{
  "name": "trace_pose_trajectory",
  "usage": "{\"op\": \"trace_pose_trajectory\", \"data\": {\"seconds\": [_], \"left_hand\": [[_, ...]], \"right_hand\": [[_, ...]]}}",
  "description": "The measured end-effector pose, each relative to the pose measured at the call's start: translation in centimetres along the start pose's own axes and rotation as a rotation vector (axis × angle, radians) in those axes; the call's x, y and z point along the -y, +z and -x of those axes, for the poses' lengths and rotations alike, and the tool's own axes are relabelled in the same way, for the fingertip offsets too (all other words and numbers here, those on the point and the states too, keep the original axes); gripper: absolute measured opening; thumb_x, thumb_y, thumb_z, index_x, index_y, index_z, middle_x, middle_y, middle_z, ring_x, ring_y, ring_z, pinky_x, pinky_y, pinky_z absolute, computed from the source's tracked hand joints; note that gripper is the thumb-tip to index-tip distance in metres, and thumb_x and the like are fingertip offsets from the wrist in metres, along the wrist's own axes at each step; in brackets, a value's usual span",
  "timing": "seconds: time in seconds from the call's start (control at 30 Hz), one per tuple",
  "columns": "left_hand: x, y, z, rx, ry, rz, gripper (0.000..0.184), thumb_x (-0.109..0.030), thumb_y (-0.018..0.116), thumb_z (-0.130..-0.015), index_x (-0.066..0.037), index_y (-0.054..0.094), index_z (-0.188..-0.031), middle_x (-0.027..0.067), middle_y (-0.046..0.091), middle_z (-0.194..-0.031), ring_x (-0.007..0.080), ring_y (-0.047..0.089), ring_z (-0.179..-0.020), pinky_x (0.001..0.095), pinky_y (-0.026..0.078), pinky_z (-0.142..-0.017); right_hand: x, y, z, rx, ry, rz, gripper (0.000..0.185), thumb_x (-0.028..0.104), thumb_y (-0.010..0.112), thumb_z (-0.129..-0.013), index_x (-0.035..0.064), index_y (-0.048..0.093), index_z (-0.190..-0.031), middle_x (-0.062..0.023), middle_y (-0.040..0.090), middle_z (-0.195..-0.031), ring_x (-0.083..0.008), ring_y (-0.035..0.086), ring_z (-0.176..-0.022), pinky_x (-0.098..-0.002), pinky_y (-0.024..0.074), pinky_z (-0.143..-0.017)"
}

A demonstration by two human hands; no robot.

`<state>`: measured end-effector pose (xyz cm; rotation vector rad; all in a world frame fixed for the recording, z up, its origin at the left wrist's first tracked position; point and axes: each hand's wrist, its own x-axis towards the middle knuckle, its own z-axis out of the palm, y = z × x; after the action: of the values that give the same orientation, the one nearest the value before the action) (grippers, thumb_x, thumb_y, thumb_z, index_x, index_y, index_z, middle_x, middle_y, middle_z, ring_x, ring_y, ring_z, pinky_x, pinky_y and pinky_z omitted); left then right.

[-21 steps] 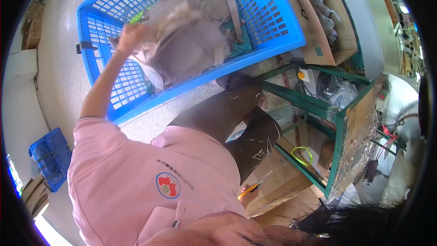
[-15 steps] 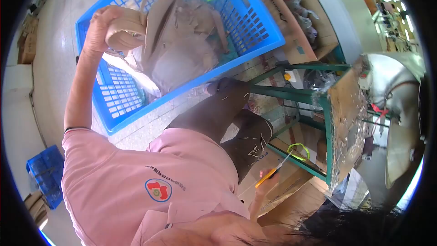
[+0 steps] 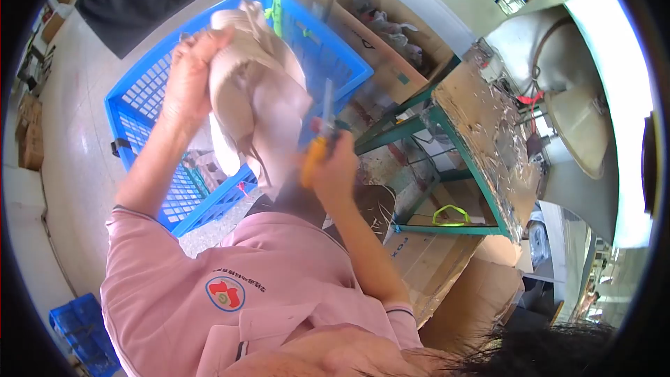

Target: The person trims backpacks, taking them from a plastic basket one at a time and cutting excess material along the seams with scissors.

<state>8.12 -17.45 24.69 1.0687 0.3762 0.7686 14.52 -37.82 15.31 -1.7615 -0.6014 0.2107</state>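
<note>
Beige fabric pieces (image 3: pixel 262 91) hang in a bunch from my left hand (image 3: pixel 190 77), whose fingers are wrapped round their upper edge. The bunch is lifted in front of me, over the near part of the blue plastic basket (image 3: pixel 321 42). My right hand (image 3: pixel 333 171) is closed on a tool with orange handles (image 3: pixel 315 157) and a pale blade pointing up, probably scissors or a cutter. It is close to the right side of the fabric; blur hides whether they touch.
A green-framed stand with a worn top (image 3: pixel 481 126) is on the right, a round lamp shade (image 3: pixel 576 126) beyond it. Cardboard boxes (image 3: pixel 398 63) with plastic bags stand behind the basket. Another cardboard box (image 3: pixel 426 265) lies low right, a blue crate (image 3: pixel 84 335) low left.
My left hand has lifted the fabric up out of the basket and nearer to me. My right hand has risen from low beside my legs to the fabric with the orange-handled tool. The view has turned.
</note>
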Motion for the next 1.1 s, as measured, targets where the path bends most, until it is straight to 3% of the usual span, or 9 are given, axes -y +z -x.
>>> {"op": "trace_pose_trajectory", "data": {"seconds": [0.2, 0.33, 0.4, 0.43, 0.53, 0.67, 0.87, 1.0, 1.1], "left_hand": [[0.8, 3.1, 2.1, -0.014, -0.104, -0.057, 0.027, -0.028, 0.060, -0.083, -0.004, 0.060, -0.071, 0.0022, 0.058, -0.067, 0.0071, 0.052, -0.058, 0.0212, 0.042, -0.056], [6.3, -6.1, -4.2, -0.183, 0.112, -0.674, 0.045, -0.032, 0.057, -0.083, -0.010, 0.045, -0.046, -0.0076, 0.039, -0.048, 0.0034, 0.031, -0.046, 0.0246, 0.022, -0.041], [8.0, -11.1, -6.6, -0.256, 0.255, -1.172, 0.039, -0.024, 0.059, -0.080, 0.000, 0.053, -0.050, 0.0035, 0.046, -0.043, 0.0133, 0.044, -0.041, 0.0326, 0.036, -0.044], [9.0, -13.7, -7.8, -0.215, 0.115, -1.482, 0.026, -0.022, 0.061, -0.077, 0.003, 0.060, -0.069, 0.0130, 0.059, -0.061, 0.0243, 0.058, -0.060, 0.0366, 0.044, -0.058], [7.3, -8.5, -7.1, 0.020, 0.651, -1.359, 0.032, -0.024, 0.064, -0.073, 0.002, 0.060, -0.091, 0.0173, 0.061, -0.091, 0.0306, 0.058, -0.086, 0.0350, 0.045, -0.072], [-0.2, 8.3, -3.5, 0.599, 0.814, -0.894, 0.047, -0.023, 0.067, -0.074, 0.000, 0.053, -0.112, 0.0156, 0.055, -0.111, 0.0234, 0.050, -0.105, 0.0310, 0.039, -0.088], [-1.0, 15.9, -3.1, 1.297, -0.130, -0.793, 0.047, -0.020, 0.068, -0.074, 0.004, 0.053, -0.112, 0.0094, 0.059, -0.105, 0.0116, 0.054, -0.092, 0.0279, 0.045, -0.078], [3.8, 16.5, -0.3, 1.314, 0.165, -0.580, 0.040, -0.015, 0.065, -0.076, 0.003, 0.055, -0.111, 0.0045, 0.063, -0.093, 0.0075, 0.056, -0.082, 0.0226, 0.047, -0.072], [7.1, 18.6, -1.0, 1.230, -0.131, -0.611, 0.024, -0.015, 0.062, -0.079, 0.001, 0.061, -0.098, -0.0005, 0.062, -0.081, 0.0035, 0.055, -0.072, 0.0194, 0.045, -0.061]], "right_hand": [[-2.7, 1.8, -2.0, -0.238, 0.048, -0.381, 0.030, 0.006, 0.074, -0.067, 0.0038, 0.046, -0.079, 0.0026, 0.046, -0.066, -0.0055, 0.040, -0.060, -0.0217, 0.0368, -0.053], [-1.2, -3.3, -2.1, -0.296, -0.046, -0.530, 0.024, 0.000, 0.070, -0.068, 0.0038, 0.053, -0.085, 0.0039, 0.052, -0.074, -0.0047, 0.047, -0.065, -0.0205, 0.0408, -0.059], [-1.2, -7.1, -2.3, -0.219, -0.045, -0.534, 0.032, -0.002, 0.070, -0.067, 0.0021, 0.055, -0.095, 0.0007, 0.058, -0.082, -0.0071, 0.054, -0.070, -0.0212, 0.0451, -0.065], [-0.8, -8.5, -2.4, -0.189, -0.035, -0.526, 0.033, -0.002, 0.070, -0.066, 0.0018, 0.055, -0.096, -0.0003, 0.059, -0.084, -0.0075, 0.054, -0.071, -0.0216, 0.0457, -0.066], [0.8, -12.0, -2.7, -0.057, 0.041, -0.425, 0.038, -0.002, 0.072, -0.065, 0.0011, 0.055, -0.099, -0.0028, 0.061, -0.088, -0.0086, 0.057, -0.076, -0.0227, 0.0475, -0.069], [4.0, -14.1, -4.2, 0.163, 0.122, -0.409, 0.044, -0.001, 0.075, -0.062, 0.0012, 0.056, -0.101, -0.0032, 0.061, -0.088, -0.0096, 0.059, -0.078, -0.0233, 0.0483, -0.071], [6.2, -17.3, -2.6, 0.211, 0.145, -0.533, 0.045, -0.001, 0.074, -0.061, -0.0003, 0.057, -0.103, -0.0051, 0.062, -0.090, -0.0119, 0.060, -0.078, -0.0239, 0.0484, -0.072], [1.8, -17.9, -0.8, 0.131, 0.257, -0.652, 0.041, 0.002, 0.070, -0.065, -0.0026, 0.056, -0.104, -0.0076, 0.062, -0.088, -0.0140, 0.060, -0.078, -0.0248, 0.0488, -0.070], [-1.1, -19.2, 0.1, 0.072, 0.307, -0.673, 0.033, 0.006, 0.069, -0.068, -0.0020, 0.058, -0.097, -0.0060, 0.062, -0.084, -0.0116, 0.058, -0.074, -0.0232, 0.0473, -0.065]]}}
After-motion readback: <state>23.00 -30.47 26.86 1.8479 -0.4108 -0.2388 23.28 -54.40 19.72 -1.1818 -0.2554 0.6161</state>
